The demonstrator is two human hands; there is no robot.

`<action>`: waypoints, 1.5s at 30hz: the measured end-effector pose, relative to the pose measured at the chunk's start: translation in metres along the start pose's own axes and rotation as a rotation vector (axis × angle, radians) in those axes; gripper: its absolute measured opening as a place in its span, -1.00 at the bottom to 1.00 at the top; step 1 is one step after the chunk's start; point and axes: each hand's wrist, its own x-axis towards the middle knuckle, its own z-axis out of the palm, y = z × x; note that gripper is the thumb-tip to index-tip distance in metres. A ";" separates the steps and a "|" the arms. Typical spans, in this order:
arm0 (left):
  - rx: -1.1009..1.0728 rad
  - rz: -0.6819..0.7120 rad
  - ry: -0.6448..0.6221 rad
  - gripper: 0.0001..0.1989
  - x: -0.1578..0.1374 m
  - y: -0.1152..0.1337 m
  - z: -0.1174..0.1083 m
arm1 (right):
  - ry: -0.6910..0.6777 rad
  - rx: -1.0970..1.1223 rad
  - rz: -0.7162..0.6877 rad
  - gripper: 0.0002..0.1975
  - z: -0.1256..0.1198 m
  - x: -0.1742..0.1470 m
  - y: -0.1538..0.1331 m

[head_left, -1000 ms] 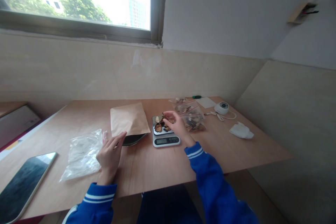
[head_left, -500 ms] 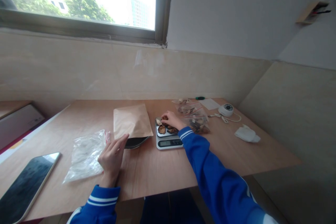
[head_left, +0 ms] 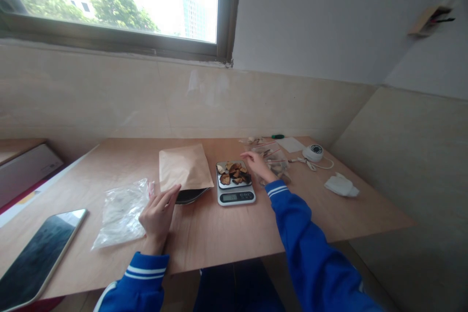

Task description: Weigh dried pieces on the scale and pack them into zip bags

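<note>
A digital kitchen scale (head_left: 229, 197) stands mid-table, with several brown dried slices (head_left: 236, 173) spread over its platform. My right hand (head_left: 256, 163) is just right of the platform, clear of the slices; its fingers stretch loosely to the left and no object shows in them. Behind and beneath it lie clear zip bags (head_left: 280, 161) with dried pieces inside. My left hand (head_left: 159, 212) pinches the near edge of a flat brown kraft paper bag (head_left: 185, 168). The bag's mouth gapes towards me and shows a dark inside.
A crumpled clear plastic bag (head_left: 122, 214) lies left of my left hand, and a phone (head_left: 44, 253) is at the near left corner. To the right are a white dome camera (head_left: 313, 152) with its cable, a crumpled tissue (head_left: 341, 185), white paper (head_left: 290, 144) and a green-handled tool (head_left: 278, 136).
My right hand has come off the slices on the scale and moved right, leaving the platform in full view. My left hand stays at the paper bag's edge.
</note>
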 end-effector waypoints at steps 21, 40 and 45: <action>-0.021 0.001 -0.021 -0.81 0.002 0.002 0.000 | -0.099 0.188 0.274 -0.71 0.016 -0.021 0.035; 0.018 -0.330 -0.333 -0.80 0.001 0.004 0.006 | 0.314 0.501 0.323 -0.52 -0.013 -0.089 0.032; -0.001 -0.369 -0.484 -0.66 0.002 0.003 0.006 | 0.274 0.458 0.376 -0.49 -0.008 -0.157 0.050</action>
